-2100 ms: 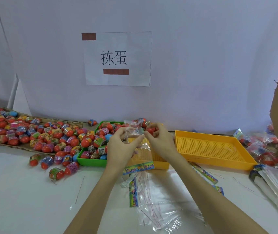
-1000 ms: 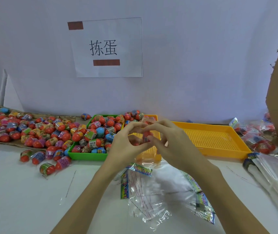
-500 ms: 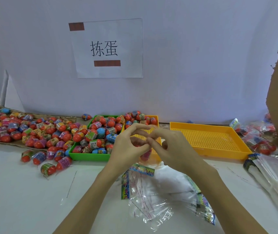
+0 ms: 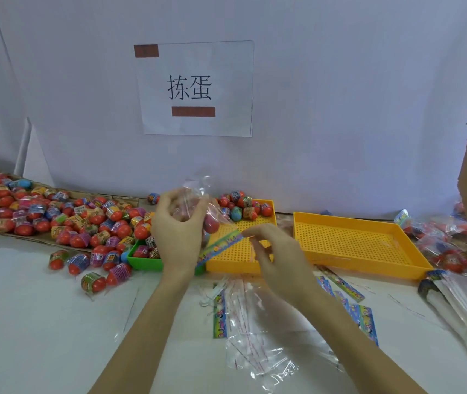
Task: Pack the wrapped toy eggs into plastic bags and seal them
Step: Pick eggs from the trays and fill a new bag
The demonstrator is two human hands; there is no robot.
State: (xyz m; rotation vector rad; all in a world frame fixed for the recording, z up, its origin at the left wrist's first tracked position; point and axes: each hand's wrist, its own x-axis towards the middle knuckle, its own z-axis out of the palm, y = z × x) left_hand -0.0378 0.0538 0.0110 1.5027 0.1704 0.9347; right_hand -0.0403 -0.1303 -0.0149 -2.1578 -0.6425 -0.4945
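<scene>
Above the near edge of the small orange perforated plastic tray (image 4: 235, 260), both bare forearms reached forward from the bottom of the view with the hands raised off the white tabletop (image 4: 27, 322). The left hand (image 4: 177, 226) was held upright, its back toward the camera, with fingers curled round the gathered upper part of a clear plastic bag (image 4: 198, 200); a red toy egg (image 4: 212, 223) showed through the film just right of its fingers. The right hand (image 4: 272, 251) sat lower and to the right, fingers bent, thumb and forefinger pinching the end of the bag's colourful printed header strip (image 4: 221, 247), which slanted down toward the left wrist.

That small orange tray carried a cluster of wrapped toy eggs (image 4: 243, 207) at its far end, with its near part bare mesh. Beside it on the left, a green plastic tray (image 4: 141, 261), largely hidden by the left hand, also held wrapped eggs. To the right, a larger orange perforated tray (image 4: 354, 240) showed only its mesh floor. A flat brown cardboard sheet (image 4: 42, 237) at far left bore a big heap of red wrapped eggs (image 4: 56, 214), with a few loose ones (image 4: 84, 263) spilled onto the table. Unfilled clear bags with printed headers (image 4: 249, 331) lay under the forearms, and filled bags (image 4: 442, 245) were piled at far right.
</scene>
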